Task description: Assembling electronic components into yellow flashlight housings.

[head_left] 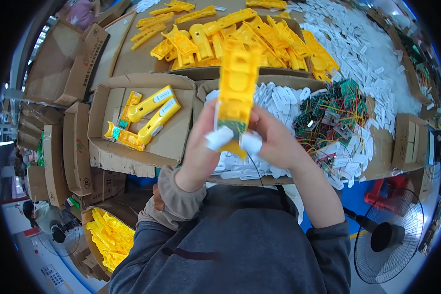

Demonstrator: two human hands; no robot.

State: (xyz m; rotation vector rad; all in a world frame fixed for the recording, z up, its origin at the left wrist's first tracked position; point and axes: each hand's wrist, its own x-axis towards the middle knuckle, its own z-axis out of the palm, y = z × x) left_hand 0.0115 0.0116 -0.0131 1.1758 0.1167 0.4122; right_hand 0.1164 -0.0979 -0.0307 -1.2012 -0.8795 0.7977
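Note:
Between my two hands is a yellow plastic housing half (238, 81), held upright with its hollow, ribbed inside showing. A green circuit board (234, 126) sits at its lower end, and a thin dark wire hangs below. My left hand (197, 147) is closed on the housing's left side. My right hand (281, 142) grips its right side. White wraps cover both thumb tips, which press near the board. Underneath is a cardboard box of white plastic parts (279, 100). To its right lies a tangled heap of green circuit boards with wires (328, 115).
A shallow cardboard tray (100, 115) on the left holds yellow housings, two assembled and others with boards. More yellow shells (250, 36) fill a box at the back. White pieces (362, 63) spread over the right side. A black fan (387, 237) stands at lower right.

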